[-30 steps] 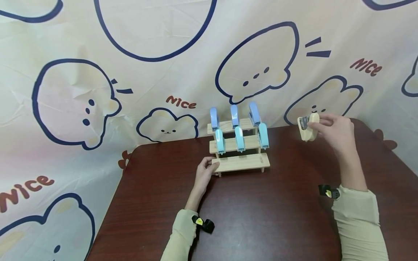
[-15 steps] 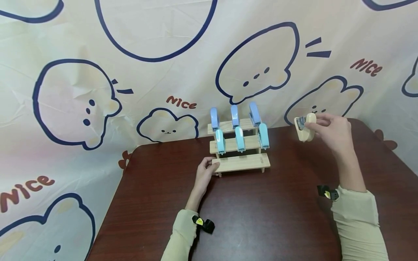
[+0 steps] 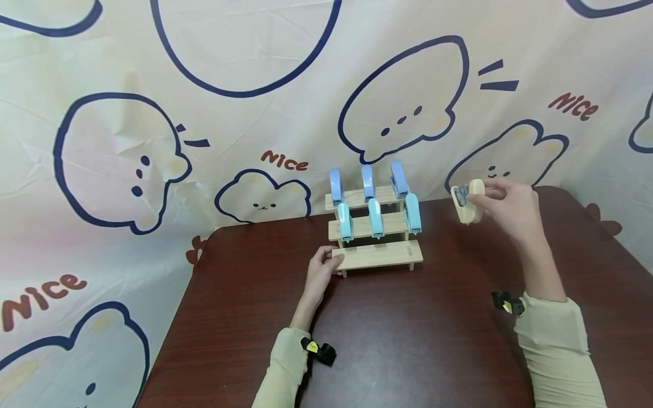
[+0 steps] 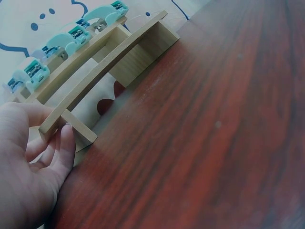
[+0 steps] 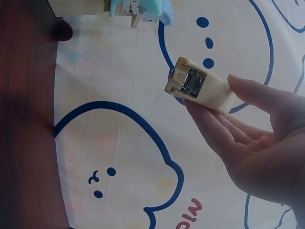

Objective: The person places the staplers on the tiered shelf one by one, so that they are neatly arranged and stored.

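My right hand (image 3: pixel 514 211) pinches a small cream stapler (image 3: pixel 476 195) between thumb and fingers, raised at the right toward the back of the table. In the right wrist view its end with dark metal parts faces the camera. My left hand (image 3: pixel 319 271) grips the left end of the lowest step of a three-step wooden rack (image 3: pixel 380 255); in the left wrist view the fingers (image 4: pixel 66 143) curl under the board beside its leg. Teal staplers (image 3: pixel 376 218) stand along the middle step, and blue staplers (image 3: pixel 367 181) line the top one. The lowest step is bare.
The dark red-brown wooden table (image 3: pixel 408 340) extends under both arms. Behind the rack hangs a pale cloth (image 3: pixel 255 130) printed with blue cartoon outlines, close against the table's back edge. Black straps with small cameras (image 3: pixel 321 351) sit at both wrists.
My right hand has moved a little to the left with the cream stapler, nearer the rack. The left hand and the rack stay in place.
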Motion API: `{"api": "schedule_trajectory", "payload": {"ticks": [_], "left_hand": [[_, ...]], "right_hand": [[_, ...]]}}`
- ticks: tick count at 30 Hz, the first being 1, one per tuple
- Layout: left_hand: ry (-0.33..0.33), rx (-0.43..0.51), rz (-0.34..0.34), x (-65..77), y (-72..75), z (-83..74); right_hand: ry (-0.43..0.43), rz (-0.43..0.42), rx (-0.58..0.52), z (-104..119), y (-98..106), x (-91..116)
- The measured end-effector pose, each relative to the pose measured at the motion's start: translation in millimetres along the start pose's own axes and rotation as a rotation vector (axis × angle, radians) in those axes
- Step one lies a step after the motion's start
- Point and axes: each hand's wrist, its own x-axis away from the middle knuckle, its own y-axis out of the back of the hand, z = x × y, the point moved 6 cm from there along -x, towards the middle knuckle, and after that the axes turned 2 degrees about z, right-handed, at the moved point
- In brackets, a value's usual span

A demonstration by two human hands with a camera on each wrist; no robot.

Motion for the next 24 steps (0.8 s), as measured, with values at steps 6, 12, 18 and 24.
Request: {"api": "schedule_trajectory", "payload": {"ticks": [6, 12, 18, 24], "left_hand": [[-0.004, 0.007, 0.001, -0.5, -0.2, 0.1], [-0.001, 0.0, -0.003, -1.0, 0.4, 1.0], [-0.003, -0.001, -0.004, 0.3, 0.3, 0.5], [-0.009, -0.003, -0.002, 0.4, 0.3, 0.5]], "right_hand": [[0.006, 0.004, -0.008, 3, -3, 1], [0.013, 0.006, 0.005, 7, -6, 3], [0.045, 0.015, 0.005, 12, -9, 5], [0.065, 0.029, 0.0, 17, -15, 6]]}}
